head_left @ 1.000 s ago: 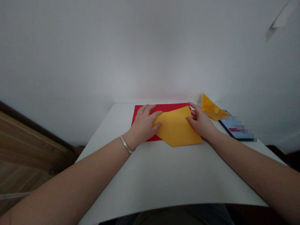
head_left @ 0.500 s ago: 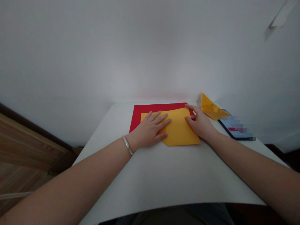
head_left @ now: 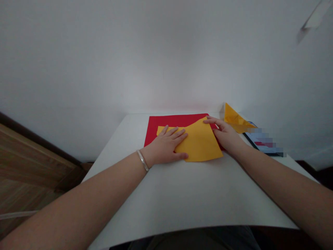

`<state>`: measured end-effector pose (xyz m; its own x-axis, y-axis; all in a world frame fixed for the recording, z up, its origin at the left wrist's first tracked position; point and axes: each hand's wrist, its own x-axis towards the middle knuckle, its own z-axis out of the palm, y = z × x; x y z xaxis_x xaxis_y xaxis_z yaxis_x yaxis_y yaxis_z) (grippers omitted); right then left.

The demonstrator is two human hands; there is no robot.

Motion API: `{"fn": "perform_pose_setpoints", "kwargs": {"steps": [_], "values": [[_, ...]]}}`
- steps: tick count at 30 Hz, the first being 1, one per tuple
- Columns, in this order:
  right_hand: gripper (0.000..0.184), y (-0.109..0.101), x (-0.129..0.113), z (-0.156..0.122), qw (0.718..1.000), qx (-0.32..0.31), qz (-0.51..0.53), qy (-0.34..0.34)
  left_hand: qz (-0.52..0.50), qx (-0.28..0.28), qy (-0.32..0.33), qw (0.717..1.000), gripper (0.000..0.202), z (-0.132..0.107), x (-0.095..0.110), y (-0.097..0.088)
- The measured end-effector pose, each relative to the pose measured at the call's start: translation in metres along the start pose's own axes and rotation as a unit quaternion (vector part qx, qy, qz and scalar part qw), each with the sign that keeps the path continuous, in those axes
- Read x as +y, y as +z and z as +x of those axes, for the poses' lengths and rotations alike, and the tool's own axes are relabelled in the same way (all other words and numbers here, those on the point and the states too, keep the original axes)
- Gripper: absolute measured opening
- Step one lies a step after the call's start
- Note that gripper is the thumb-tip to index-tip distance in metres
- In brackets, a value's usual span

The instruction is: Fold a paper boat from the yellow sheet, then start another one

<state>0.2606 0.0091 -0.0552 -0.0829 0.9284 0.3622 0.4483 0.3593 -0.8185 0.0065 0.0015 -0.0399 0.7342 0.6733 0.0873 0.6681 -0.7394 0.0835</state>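
Note:
A sheet of yellow paper (head_left: 199,142) lies over a red sheet (head_left: 169,120) on the white table. My left hand (head_left: 169,144) rests flat on the left part of the yellow paper with its fingers spread, pressing it down. At the far right corner of the yellow paper, my right hand (head_left: 226,133) has its fingertips on the edge. That right part is raised and bent, its far edge slanting upward. How the thumb meets the paper is partly hidden.
A folded yellow paper piece (head_left: 235,119) stands at the back right, against a phone or tablet (head_left: 265,144) with a blurred screen. The white table (head_left: 195,194) meets a pale wall (head_left: 166,55). Wooden furniture (head_left: 31,166) is at the left.
The right side of the yellow paper has lifted and bent, and its far edge now slants. My right hand has shifted slightly with the corner. My left hand stays flat.

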Motion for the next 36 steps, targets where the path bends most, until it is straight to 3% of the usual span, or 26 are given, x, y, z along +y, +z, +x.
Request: {"fn": "perform_pose_setpoints", "kwargs": {"steps": [5,10,15,23,31,36], "values": [[0.031,-0.011,-0.002,0.001,0.982,-0.061,-0.119,-0.133,0.004,-0.005,-0.004,1.0,0.071,0.001,0.0,0.0],[0.031,-0.021,-0.016,0.0,0.916,-0.124,-0.287,-0.251,0.007,-0.009,-0.007,1.0,0.071,0.001,-0.001,0.002],[0.03,-0.021,-0.027,-0.002,0.898,-0.249,-0.212,-0.294,0.008,-0.004,-0.011,1.0,0.07,0.001,0.0,0.003],[0.019,-0.016,-0.029,0.0,0.899,-0.325,-0.136,-0.26,-0.001,-0.019,-0.009,1.0,0.086,0.001,0.0,0.001],[0.021,-0.013,-0.021,-0.003,0.949,-0.258,-0.139,-0.113,-0.013,-0.038,-0.005,0.999,0.09,0.001,0.0,-0.003],[0.014,-0.011,-0.021,0.0,0.958,-0.244,-0.115,-0.095,-0.016,-0.044,-0.003,0.999,0.093,0.002,0.0,-0.004]]}}
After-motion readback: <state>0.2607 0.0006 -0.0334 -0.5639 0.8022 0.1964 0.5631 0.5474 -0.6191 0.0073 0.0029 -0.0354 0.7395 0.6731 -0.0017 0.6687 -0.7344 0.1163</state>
